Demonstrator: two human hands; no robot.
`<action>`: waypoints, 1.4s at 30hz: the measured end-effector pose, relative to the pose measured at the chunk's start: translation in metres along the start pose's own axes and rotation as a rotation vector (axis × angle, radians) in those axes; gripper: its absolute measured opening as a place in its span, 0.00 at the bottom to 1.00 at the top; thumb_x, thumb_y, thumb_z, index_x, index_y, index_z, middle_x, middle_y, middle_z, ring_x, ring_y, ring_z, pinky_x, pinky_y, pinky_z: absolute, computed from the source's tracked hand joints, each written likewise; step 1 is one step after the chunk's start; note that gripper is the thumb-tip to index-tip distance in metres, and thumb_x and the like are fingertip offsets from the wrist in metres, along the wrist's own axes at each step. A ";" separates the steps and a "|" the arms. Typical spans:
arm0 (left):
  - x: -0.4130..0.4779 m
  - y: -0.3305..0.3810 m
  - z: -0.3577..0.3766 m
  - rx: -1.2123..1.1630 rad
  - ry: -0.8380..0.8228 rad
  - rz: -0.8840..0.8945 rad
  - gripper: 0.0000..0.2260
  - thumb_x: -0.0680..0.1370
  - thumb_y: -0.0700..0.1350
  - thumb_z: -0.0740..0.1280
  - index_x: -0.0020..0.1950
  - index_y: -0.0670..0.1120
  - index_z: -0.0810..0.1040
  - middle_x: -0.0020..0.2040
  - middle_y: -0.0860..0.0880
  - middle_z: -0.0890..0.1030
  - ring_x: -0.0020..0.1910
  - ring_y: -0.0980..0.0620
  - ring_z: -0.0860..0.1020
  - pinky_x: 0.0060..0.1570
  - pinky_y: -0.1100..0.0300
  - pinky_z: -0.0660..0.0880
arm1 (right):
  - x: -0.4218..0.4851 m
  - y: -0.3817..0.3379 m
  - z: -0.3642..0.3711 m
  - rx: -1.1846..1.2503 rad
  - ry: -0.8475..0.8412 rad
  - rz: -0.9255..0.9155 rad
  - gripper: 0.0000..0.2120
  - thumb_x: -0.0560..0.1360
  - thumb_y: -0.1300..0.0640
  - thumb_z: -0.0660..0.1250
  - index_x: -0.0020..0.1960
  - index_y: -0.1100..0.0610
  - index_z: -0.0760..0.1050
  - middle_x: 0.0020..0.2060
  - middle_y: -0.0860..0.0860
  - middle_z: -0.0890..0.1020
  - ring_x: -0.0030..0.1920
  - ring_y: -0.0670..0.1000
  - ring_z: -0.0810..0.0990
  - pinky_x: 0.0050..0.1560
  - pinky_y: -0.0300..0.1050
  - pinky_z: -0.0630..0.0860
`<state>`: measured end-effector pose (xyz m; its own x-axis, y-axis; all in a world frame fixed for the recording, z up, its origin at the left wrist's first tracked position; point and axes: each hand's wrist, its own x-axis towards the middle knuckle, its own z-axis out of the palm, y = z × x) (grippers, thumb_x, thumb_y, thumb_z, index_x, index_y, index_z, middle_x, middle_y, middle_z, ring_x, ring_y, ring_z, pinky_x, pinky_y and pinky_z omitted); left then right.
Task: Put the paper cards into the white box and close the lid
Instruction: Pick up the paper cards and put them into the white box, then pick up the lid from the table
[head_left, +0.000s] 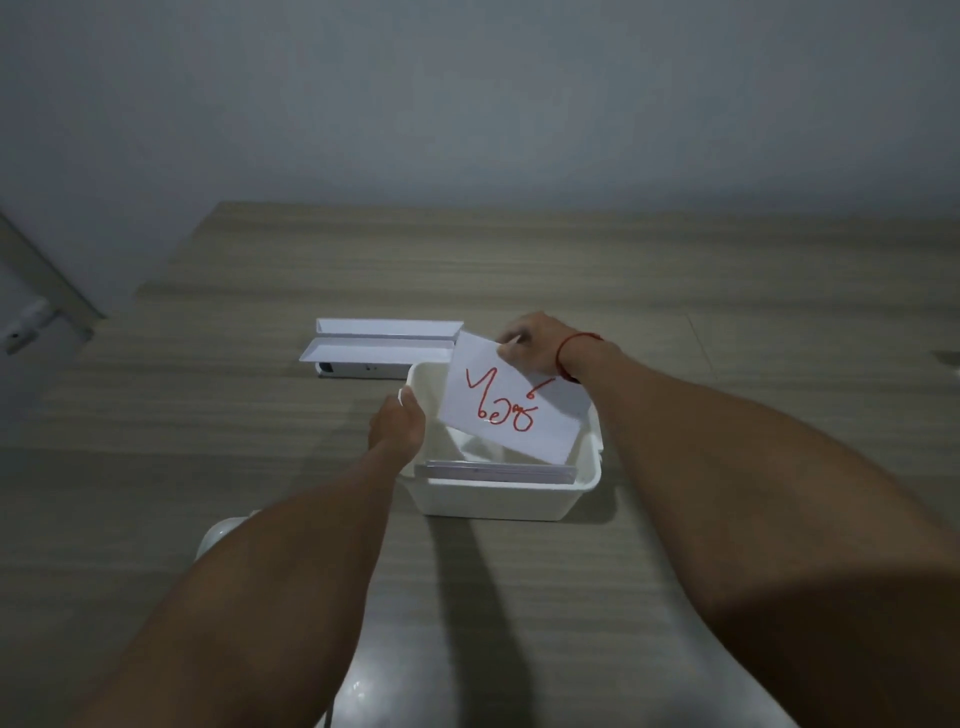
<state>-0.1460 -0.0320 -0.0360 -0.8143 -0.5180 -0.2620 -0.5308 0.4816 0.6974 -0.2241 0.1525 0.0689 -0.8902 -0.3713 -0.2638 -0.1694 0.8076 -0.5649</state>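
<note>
Head view: white box (501, 493) sits open at table (727, 291) centre. Right hand (535, 345) pinches paper card (514, 402) with red writing by its 1 o'clock corner, tilted over the box. Left hand (397, 423) grips the box rim at 9 o'clock. More cards (498, 472) stand inside at 6 o'clock. Lid (384, 345) lies at 11 o'clock.

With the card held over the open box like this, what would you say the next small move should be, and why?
Probably lower the card into the white box and let go. The right hand pinches its top corner, its lower edge already dips below the rim, other cards stand inside, and the left hand steadies the box.
</note>
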 end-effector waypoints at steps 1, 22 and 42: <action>0.000 0.000 0.000 -0.011 0.005 0.007 0.25 0.84 0.51 0.47 0.65 0.35 0.73 0.64 0.34 0.76 0.64 0.36 0.73 0.63 0.49 0.69 | -0.002 0.001 0.005 -0.001 -0.023 0.006 0.11 0.77 0.54 0.63 0.56 0.53 0.82 0.58 0.53 0.81 0.57 0.54 0.80 0.60 0.48 0.76; -0.014 -0.004 -0.020 0.018 0.005 0.003 0.24 0.82 0.52 0.51 0.61 0.34 0.75 0.62 0.35 0.77 0.61 0.37 0.75 0.59 0.51 0.71 | -0.038 -0.026 0.044 -0.122 -0.420 0.172 0.24 0.71 0.43 0.70 0.61 0.56 0.79 0.57 0.51 0.83 0.58 0.50 0.82 0.62 0.47 0.77; -0.110 -0.177 -0.197 0.046 0.344 -0.589 0.25 0.80 0.53 0.57 0.68 0.37 0.71 0.68 0.37 0.74 0.67 0.38 0.73 0.65 0.50 0.69 | -0.044 -0.203 0.189 -0.328 -0.338 -0.285 0.28 0.79 0.46 0.60 0.75 0.60 0.63 0.75 0.56 0.63 0.75 0.56 0.63 0.72 0.46 0.61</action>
<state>0.0838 -0.1989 0.0009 -0.2698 -0.8944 -0.3567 -0.8779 0.0762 0.4727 -0.0702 -0.0819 0.0472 -0.6139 -0.6789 -0.4028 -0.5551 0.7340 -0.3913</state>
